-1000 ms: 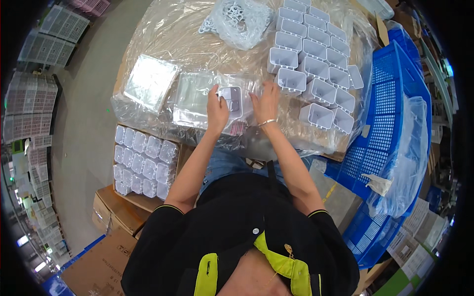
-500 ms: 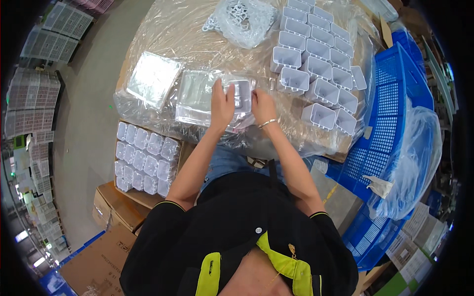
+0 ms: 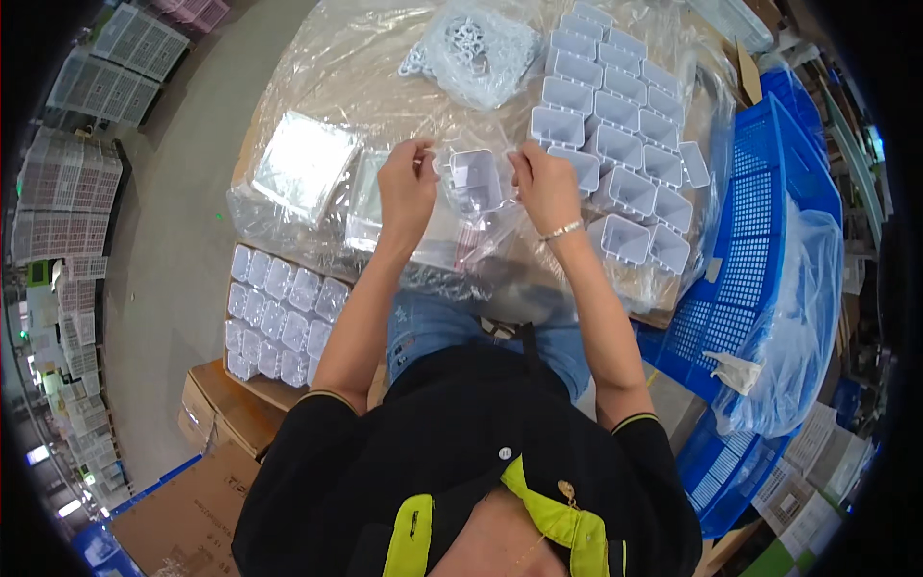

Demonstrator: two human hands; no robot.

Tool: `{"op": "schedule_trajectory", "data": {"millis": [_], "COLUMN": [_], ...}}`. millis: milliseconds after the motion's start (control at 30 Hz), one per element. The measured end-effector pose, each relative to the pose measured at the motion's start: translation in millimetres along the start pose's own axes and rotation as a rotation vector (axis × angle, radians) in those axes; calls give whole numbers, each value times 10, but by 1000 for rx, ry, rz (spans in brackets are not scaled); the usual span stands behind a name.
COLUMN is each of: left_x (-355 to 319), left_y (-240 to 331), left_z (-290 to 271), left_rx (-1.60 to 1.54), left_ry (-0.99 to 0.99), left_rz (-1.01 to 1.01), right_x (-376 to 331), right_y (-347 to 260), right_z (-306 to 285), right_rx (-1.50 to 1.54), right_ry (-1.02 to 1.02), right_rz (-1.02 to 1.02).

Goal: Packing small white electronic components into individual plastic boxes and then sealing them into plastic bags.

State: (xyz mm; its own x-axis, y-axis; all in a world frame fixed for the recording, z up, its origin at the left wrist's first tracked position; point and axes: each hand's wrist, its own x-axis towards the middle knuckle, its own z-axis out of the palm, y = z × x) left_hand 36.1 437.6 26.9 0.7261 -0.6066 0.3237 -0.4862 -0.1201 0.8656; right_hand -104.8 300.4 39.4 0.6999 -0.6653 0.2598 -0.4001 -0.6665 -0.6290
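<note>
I hold a small clear square plastic container (image 3: 474, 180) above the table between both hands. My left hand (image 3: 407, 192) pinches its left side. My right hand (image 3: 545, 185), with a bracelet on the wrist, grips its right side. Its open mouth faces up toward me. Just beyond my right hand stand several rows of the same clear containers (image 3: 620, 115). Under my left hand lie flat stacks of clear lids (image 3: 306, 165) in plastic wrap.
The table (image 3: 317, 67) is covered in clear plastic sheeting. A bag of small white rings (image 3: 473, 43) lies at the far side. Blue crates (image 3: 760, 240) stand to the right, one holding a plastic bag. A cardboard box of packed containers (image 3: 279, 313) sits at lower left.
Both hands have lifted apart from the lid stack. The container now sits open between them, held at its two sides.
</note>
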Motion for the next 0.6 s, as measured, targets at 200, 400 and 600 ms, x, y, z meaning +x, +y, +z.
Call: {"op": "schedule_trajectory", "data": {"millis": [200,400,600], "left_x": [-35,-64,-166], "left_y": [21,-220,-135], "left_z": [-96,-46,99], "left_rx": [-385,-631,-763], "left_ry": [-85,-31,-68], "left_rz": [-407,-517,-562], "right_x": [156,-327,-402], "right_y": [-26,537,-42], "right_z": [-170,333,631], "right_rx": [40,687,332], "right_ry": [-5,275,342], "right_rz": [-80,192,-102]}}
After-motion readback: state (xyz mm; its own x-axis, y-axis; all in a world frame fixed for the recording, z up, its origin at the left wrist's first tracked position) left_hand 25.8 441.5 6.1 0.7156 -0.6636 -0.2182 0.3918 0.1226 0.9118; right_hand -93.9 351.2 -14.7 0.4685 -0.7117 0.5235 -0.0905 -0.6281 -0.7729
